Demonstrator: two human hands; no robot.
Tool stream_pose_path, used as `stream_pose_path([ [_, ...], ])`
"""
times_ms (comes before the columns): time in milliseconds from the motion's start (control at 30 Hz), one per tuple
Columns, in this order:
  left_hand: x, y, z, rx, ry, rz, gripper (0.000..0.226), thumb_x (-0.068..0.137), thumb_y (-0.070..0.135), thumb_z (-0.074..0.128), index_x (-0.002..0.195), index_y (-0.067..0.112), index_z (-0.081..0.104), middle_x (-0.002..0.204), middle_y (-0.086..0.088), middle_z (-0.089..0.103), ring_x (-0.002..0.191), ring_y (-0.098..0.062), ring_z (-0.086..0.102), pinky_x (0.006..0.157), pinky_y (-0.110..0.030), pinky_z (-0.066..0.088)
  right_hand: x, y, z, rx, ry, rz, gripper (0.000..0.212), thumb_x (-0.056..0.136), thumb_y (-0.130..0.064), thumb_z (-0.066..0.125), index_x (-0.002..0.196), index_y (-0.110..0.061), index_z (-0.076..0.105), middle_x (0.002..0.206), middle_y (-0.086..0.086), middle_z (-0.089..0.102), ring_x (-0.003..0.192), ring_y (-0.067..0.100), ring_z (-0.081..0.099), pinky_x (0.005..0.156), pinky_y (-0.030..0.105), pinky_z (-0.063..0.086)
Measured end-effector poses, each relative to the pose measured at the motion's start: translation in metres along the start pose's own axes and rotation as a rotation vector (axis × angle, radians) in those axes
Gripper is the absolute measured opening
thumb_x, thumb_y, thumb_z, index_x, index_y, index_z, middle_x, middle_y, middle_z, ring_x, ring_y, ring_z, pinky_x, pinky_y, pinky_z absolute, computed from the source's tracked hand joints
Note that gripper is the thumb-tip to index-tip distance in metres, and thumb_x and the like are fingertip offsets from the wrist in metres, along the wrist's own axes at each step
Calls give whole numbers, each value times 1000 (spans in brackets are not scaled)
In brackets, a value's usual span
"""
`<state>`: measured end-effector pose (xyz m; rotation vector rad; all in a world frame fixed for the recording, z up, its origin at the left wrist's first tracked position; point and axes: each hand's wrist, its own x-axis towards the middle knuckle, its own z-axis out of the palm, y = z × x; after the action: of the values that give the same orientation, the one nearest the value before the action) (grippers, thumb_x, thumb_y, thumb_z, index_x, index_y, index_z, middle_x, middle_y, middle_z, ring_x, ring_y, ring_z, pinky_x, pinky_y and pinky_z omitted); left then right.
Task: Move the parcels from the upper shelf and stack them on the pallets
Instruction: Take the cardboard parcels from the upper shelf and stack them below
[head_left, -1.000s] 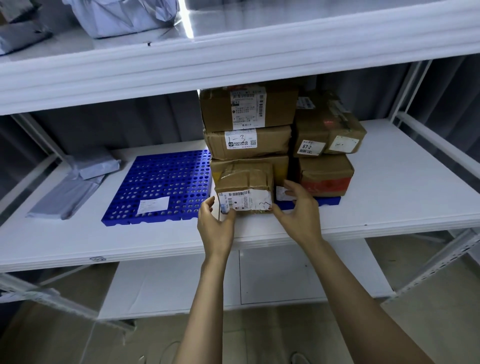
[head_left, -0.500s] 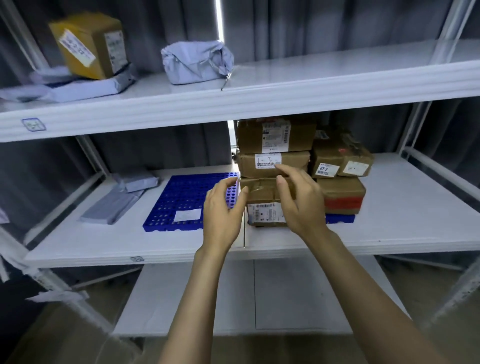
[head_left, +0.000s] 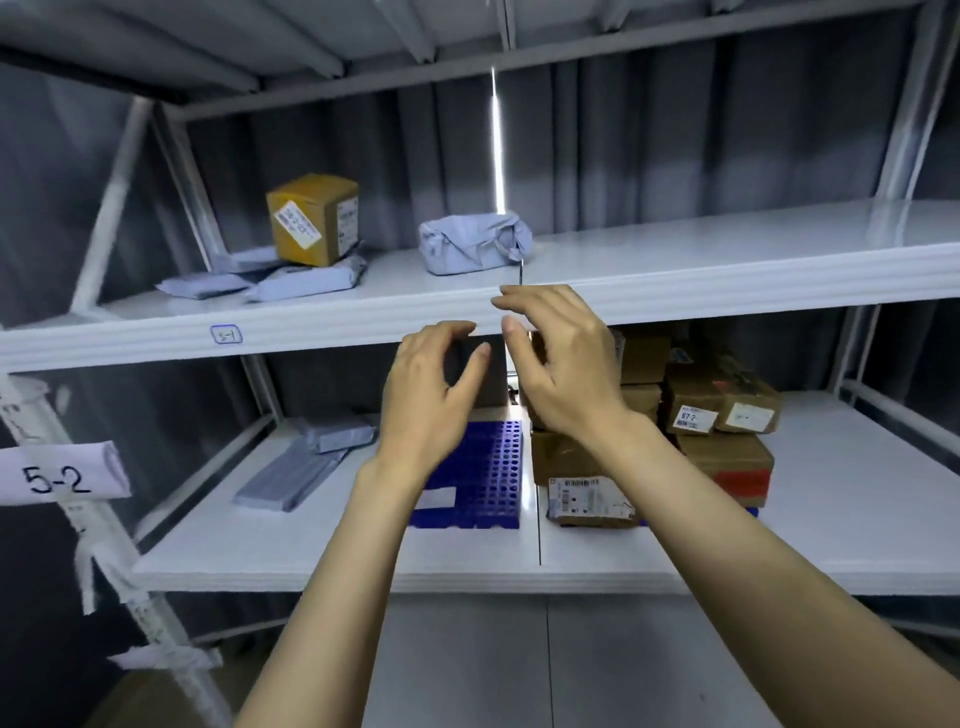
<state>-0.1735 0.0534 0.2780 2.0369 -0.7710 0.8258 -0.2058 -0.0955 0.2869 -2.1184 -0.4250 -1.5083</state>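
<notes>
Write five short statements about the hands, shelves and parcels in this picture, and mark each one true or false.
1. The left hand and the right hand hold nothing. True.
2. The brown box on the upper shelf rests on grey mailer bags. True.
3. The upper shelf has been emptied. False: the brown box, the mailer bags and a grey wrapped parcel lie on it.
4. The blue pallet beside the left hand carries stacked boxes. False: its visible part bears only a white slip; the stacked boxes stand to its right.
5. The paper tag at left reads 5-2. True.
</notes>
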Motion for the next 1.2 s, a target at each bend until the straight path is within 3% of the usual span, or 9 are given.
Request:
stream_pose_path([
  [300, 40, -13, -33, 133, 19, 28, 29, 95, 37, 52, 117, 19, 60, 119, 8, 62, 114, -11, 49, 84, -18, 30, 58, -4, 11, -59, -42, -80, 34, 92, -30, 45, 104, -11, 71, 107, 0, 70, 104, 20, 60, 86, 34, 48],
  [633, 98, -51, -56, 233, 59, 24, 34, 95, 37, 53, 121, 16, 58, 119, -1, 61, 115, -18, 49, 88, -29, 39, 128, -4, 68, -38, -245, 23, 30, 94, -29, 46, 107, -15, 69, 113, -2, 68, 109, 20, 56, 84, 29, 39],
  [800, 147, -88, -71, 353, 190, 6, 37, 87, 31, 63, 117, 11, 56, 117, -6, 58, 110, -24, 47, 80, -28, 35, 173, 6, 126, -12, -310, 60, 28, 93, -32, 49, 110, -18, 67, 114, 4, 68, 108, 25, 59, 91, 39, 47],
  [1067, 223, -151, -63, 438, 291, -263, 91, 74, 57, 69, 141, 10, 31, 147, -18, 29, 132, -38, 30, 104, -45, 32, 207, 15, 201, -32, -410, 160, 37, 94, -37, 48, 125, -17, 57, 128, 10, 60, 118, 33, 54, 93, 40, 46],
  [1200, 244, -174, -55, 390, 278, -402, 111, 69, 56, 74, 151, 16, 12, 155, -21, 12, 140, -41, 19, 111, -49, 25, 210, 21, 219, -74, -458, 199, 43, 95, -40, 47, 130, -14, 50, 133, 14, 55, 121, 34, 51, 95, 41, 45],
])
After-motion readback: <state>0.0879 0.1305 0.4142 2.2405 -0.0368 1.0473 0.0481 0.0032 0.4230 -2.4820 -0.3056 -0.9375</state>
